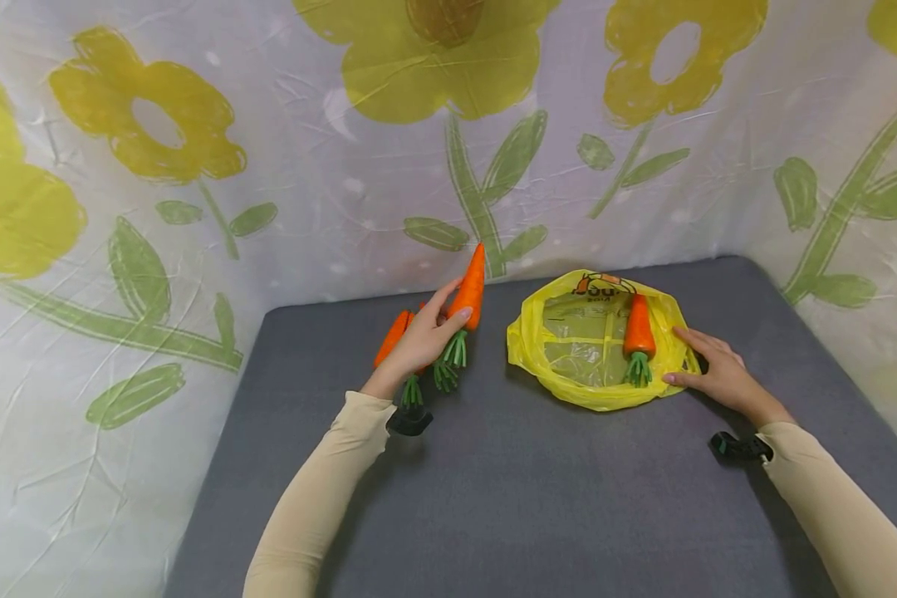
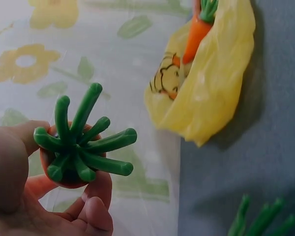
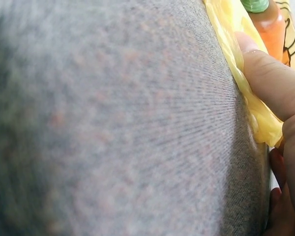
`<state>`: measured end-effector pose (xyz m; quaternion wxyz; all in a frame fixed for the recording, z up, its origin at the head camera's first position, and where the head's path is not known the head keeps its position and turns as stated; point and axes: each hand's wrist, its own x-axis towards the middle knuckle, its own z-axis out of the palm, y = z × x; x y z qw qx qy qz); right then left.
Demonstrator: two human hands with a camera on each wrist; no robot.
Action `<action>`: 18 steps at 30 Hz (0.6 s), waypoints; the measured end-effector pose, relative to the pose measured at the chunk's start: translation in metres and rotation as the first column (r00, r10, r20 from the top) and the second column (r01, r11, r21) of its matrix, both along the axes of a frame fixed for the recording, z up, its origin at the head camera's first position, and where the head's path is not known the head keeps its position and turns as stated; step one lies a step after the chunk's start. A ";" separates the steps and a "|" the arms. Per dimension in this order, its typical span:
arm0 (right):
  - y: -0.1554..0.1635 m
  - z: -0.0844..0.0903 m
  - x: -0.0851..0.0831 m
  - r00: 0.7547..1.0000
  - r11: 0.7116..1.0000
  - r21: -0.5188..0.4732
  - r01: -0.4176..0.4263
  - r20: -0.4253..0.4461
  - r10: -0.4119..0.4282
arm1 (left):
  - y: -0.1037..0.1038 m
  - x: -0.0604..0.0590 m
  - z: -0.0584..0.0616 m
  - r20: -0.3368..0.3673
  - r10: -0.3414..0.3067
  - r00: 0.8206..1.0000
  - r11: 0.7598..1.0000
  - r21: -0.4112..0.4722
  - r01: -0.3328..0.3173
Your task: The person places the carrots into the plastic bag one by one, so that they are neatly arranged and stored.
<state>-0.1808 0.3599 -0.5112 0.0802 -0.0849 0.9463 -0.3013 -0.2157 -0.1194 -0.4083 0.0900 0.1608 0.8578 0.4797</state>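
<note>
In the head view my left hand (image 1: 422,334) grips a toy carrot (image 1: 473,289), its orange tip pointing up and away. The left wrist view looks onto its green stems (image 2: 74,147), with thumb and fingers curled round the orange body. Under that hand lie more carrots (image 1: 392,336), partly hidden by it. To the right, a yellow plastic bag (image 1: 526,340) lies with its mouth spread wide, one carrot (image 1: 639,328) inside it. My right hand (image 1: 721,374) holds the bag's right rim; the right wrist view shows the thumb (image 3: 270,78) against the yellow plastic.
A dark grey table (image 1: 538,498) carries everything. Behind it and at the sides hangs a pale cloth (image 1: 306,208) printed with yellow flowers. Dark straps with small devices (image 1: 409,420) sit at both wrists.
</note>
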 end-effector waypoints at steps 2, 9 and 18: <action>0.000 0.000 0.000 1.000 1.000 -0.001 -0.002 -0.006 0.002 | 0.008 0.000 0.000 0.006 -0.014 1.000 1.000 0.009 0.014; 0.001 0.000 0.002 1.000 1.000 -0.016 -0.006 -0.008 0.006 | 0.036 0.001 -0.001 0.006 -0.056 0.998 0.998 -0.013 0.056; 0.001 -0.001 0.000 1.000 1.000 -0.009 -0.004 -0.011 0.004 | 0.070 -0.003 -0.007 0.018 -0.118 0.993 0.992 -0.036 0.119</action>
